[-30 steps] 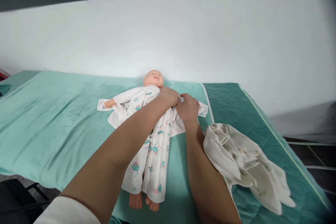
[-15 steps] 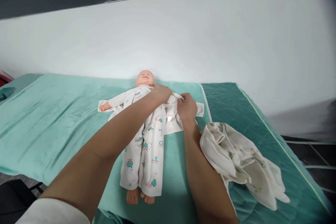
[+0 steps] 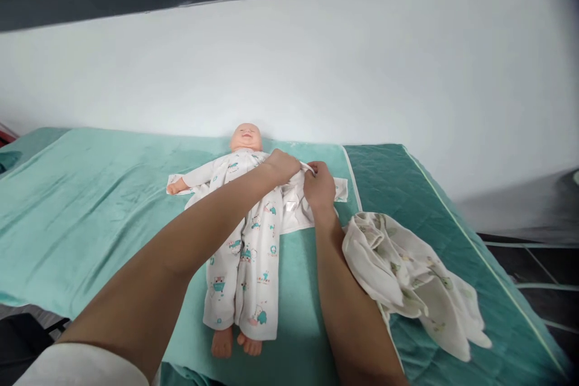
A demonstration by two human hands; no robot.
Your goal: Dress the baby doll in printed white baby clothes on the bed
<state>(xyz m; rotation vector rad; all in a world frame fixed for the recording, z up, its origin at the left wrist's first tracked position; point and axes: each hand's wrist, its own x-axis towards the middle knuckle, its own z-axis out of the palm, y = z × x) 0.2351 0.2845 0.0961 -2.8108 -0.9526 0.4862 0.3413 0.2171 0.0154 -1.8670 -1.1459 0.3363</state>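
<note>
A baby doll [image 3: 246, 137] lies on its back, head toward the wall, in long white printed pants [image 3: 257, 265]. Under its upper body a white baby shirt [image 3: 296, 217] is spread, one sleeve end sticking out at each side. My left hand [image 3: 284, 166] is closed at the doll's shoulder on the right of the view, on the raised edge of the shirt; its fingertips are hidden. Close by, my right hand [image 3: 320, 187] pinches the same shirt by the sleeve. The doll's arm on that side is hidden by my hands and the cloth. Its other arm stretches out to the left.
A crumpled white printed cloth [image 3: 407, 271] lies right of my right forearm. Light green fabric [image 3: 90, 211] covers most of the bed, over a darker quilted cover [image 3: 380, 181]. Behind stands a white wall [image 3: 289, 72]. A dark object [image 3: 22, 344] is at the lower left.
The whole view has shifted slightly. My left hand has moved slightly closer to my right hand; both keep their hold at the shirt. The doll lies as before.
</note>
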